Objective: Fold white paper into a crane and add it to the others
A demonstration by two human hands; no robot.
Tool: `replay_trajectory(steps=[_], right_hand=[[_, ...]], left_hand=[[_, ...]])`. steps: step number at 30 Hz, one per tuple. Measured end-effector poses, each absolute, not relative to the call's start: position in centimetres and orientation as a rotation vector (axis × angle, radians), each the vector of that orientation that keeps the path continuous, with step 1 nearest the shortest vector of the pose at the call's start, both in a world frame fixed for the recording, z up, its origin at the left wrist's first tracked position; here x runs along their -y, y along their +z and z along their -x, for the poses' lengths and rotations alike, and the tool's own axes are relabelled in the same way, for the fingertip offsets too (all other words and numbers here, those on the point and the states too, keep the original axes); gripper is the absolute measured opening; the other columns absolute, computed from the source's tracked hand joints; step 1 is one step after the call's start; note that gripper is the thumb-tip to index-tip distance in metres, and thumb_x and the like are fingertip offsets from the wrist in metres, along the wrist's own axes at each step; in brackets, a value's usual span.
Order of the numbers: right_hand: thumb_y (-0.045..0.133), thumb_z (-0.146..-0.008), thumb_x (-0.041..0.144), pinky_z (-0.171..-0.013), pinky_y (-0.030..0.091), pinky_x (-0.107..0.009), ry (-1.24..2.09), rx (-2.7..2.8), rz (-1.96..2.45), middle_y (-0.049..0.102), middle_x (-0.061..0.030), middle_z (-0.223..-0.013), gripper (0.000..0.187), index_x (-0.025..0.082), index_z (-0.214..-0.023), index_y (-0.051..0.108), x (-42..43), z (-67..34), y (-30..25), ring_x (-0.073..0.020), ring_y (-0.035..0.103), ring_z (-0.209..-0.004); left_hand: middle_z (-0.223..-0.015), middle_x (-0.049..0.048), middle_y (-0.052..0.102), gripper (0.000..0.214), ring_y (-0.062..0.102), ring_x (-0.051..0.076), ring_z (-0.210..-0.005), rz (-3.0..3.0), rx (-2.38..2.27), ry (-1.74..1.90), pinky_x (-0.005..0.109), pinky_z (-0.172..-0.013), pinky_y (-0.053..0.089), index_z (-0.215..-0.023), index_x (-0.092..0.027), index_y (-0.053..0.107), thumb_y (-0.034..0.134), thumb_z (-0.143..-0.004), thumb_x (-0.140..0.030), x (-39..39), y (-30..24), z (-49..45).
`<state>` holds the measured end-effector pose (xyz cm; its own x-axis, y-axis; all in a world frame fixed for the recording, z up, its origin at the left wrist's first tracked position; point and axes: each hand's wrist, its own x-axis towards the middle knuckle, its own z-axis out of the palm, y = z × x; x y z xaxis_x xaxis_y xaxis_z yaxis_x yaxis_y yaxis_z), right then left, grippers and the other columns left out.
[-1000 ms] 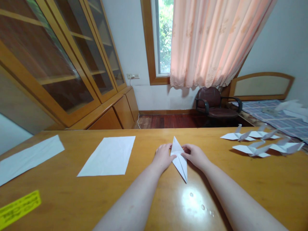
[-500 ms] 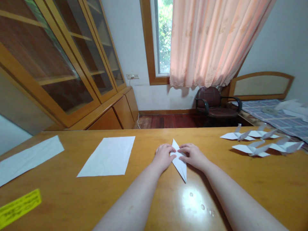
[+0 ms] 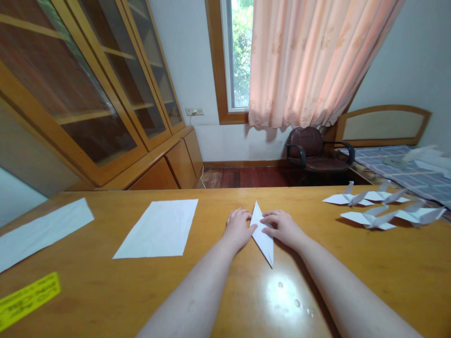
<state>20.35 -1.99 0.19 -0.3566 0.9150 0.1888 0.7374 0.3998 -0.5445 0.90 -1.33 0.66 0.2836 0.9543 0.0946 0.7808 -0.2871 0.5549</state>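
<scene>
A narrow, diamond-shaped piece of folded white paper (image 3: 262, 239) lies on the wooden table between my hands, its long points facing away and toward me. My left hand (image 3: 240, 228) grips its left edge, thumb resting on top and the fingers curled at the side. From the right, my right hand (image 3: 282, 227) holds it down with thumb and forefinger on the upper half. The fingertips partly cover the paper's middle. Off to the right stand several folded paper cranes (image 3: 368, 217) with raised wings.
Left of my arms lies a flat white paper sheet (image 3: 160, 230), and beyond it a long paper strip (image 3: 45, 230). A yellow label (image 3: 30, 300) sits at the table's near left. Behind the table (image 3: 116, 295) are a glass-door cabinet (image 3: 141, 141), an armchair (image 3: 310, 150) and a bed (image 3: 387, 159).
My left fingertips have drawn back slightly to the left from the paper's upper part. The paper's far tip has shifted a little to the right. My right hand stays in place.
</scene>
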Motion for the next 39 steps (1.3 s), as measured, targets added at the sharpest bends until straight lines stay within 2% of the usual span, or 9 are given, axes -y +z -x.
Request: replay_trajectory(steps=[4, 7, 10, 13, 20, 26, 30, 33, 39], right_hand=[[0.068, -0.073, 0.036, -0.092, 0.038, -0.042, 0.523, 2.184, 1.410, 0.066, -0.0066, -0.109, 0.025, 0.028, -0.096, 0.071, 2.0, -20.4, 0.2, -0.0250, 0.055, -0.103], [0.068, -0.073, 0.035, -0.092, 0.038, -0.042, 0.528, 2.173, 1.410, 0.066, -0.0066, -0.109, 0.024, 0.028, -0.095, 0.071, 2.0, -20.4, 0.1, -0.0249, 0.055, -0.103], [0.069, -0.072, 0.034, -0.092, 0.039, -0.041, 0.525, 2.156, 1.412, 0.066, -0.0067, -0.109, 0.023, 0.028, -0.094, 0.071, 2.0, -20.4, 0.0, -0.0247, 0.056, -0.102], [0.070, -0.071, 0.032, -0.092, 0.039, -0.041, 0.520, 2.141, 1.412, 0.065, -0.0072, -0.108, 0.021, 0.027, -0.091, 0.072, 2.0, -20.3, 0.0, -0.0246, 0.056, -0.102], [0.070, -0.070, 0.029, -0.089, 0.040, -0.038, 0.516, 2.107, 1.375, 0.066, -0.0065, -0.102, 0.018, 0.025, -0.087, 0.072, 2.1, -20.3, 0.1, -0.0231, 0.057, -0.097], [0.065, -0.075, 0.027, -0.078, 0.042, -0.033, 0.534, 2.126, 1.349, 0.066, -0.0040, -0.080, 0.007, 0.023, -0.077, 0.071, 2.1, -20.2, 0.0, -0.0196, 0.058, -0.080], [0.058, -0.082, 0.030, -0.078, 0.041, -0.032, 0.571, 2.127, 1.300, 0.068, -0.0045, -0.081, 0.015, 0.022, -0.080, 0.071, 2.2, -20.1, 0.4, -0.0189, 0.058, -0.081], [0.048, -0.088, 0.035, -0.076, 0.040, -0.031, 0.617, 2.142, 1.278, 0.067, -0.0051, -0.079, 0.028, 0.020, -0.080, 0.070, 2.3, -20.1, 0.9, -0.0186, 0.057, -0.079], [0.040, -0.090, 0.047, -0.067, 0.038, -0.028, 0.667, 2.112, 1.296, 0.062, -0.0043, -0.071, 0.043, 0.017, -0.073, 0.065, 2.6, -20.2, 1.1, -0.0174, 0.055, -0.072]], left_hand=[[-0.101, 0.0044, 0.065, 0.013, 0.053, 0.023, -0.105, -2.162, -1.527, 0.675, 0.040, -0.101, 0.032, -0.076, -0.020, 0.063, 0.061, -0.077, -0.032, 1.2, 0.6, -0.9], [-0.086, 0.0031, 0.065, 0.014, 0.056, 0.018, -0.086, -2.168, -1.497, 0.696, 0.034, -0.087, 0.040, -0.074, -0.019, 0.062, 0.056, -0.080, -0.030, 1.2, 0.8, -1.0], [-0.082, 0.0031, 0.063, 0.016, 0.055, 0.017, -0.079, -2.151, -1.441, 0.725, 0.029, -0.073, 0.042, -0.075, -0.018, 0.063, 0.053, -0.081, -0.029, 1.4, 1.1, -1.0], [-0.080, 0.0027, 0.063, 0.017, 0.056, 0.016, -0.076, -2.119, -1.366, 0.765, 0.026, -0.069, 0.043, -0.075, -0.018, 0.064, 0.051, -0.082, -0.028, 1.6, 1.4, -1.1], [-0.083, 0.0029, 0.066, 0.018, 0.058, 0.016, -0.077, -2.083, -1.302, 0.766, 0.026, -0.070, 0.044, -0.081, -0.018, 0.066, 0.051, -0.082, -0.027, 1.8, 2.0, -1.2], [-0.085, 0.0009, 0.068, 0.024, 0.060, 0.015, -0.078, -2.005, -1.168, 0.760, 0.026, -0.072, 0.045, -0.089, -0.019, 0.066, 0.045, -0.086, -0.030, 2.0, 2.0, -1.1], [-0.096, 0.0026, 0.068, 0.026, 0.062, 0.016, -0.089, -1.927, -1.081, 0.840, 0.028, -0.084, 0.046, -0.097, -0.019, 0.064, 0.042, -0.085, -0.020, 1.8, 1.5, -1.1], [-0.099, 0.0043, 0.067, 0.029, 0.063, 0.016, -0.088, -1.865, -1.061, 0.886, 0.030, -0.085, 0.048, -0.105, -0.018, 0.061, 0.044, -0.081, -0.014, 1.8, 1.0, -1.2], [-0.108, 0.0067, 0.062, 0.028, 0.060, 0.017, -0.093, -1.944, -1.021, 0.908, 0.033, -0.088, 0.047, -0.108, -0.018, 0.060, 0.049, -0.081, -0.018, 2.1, 1.4, -1.3]])
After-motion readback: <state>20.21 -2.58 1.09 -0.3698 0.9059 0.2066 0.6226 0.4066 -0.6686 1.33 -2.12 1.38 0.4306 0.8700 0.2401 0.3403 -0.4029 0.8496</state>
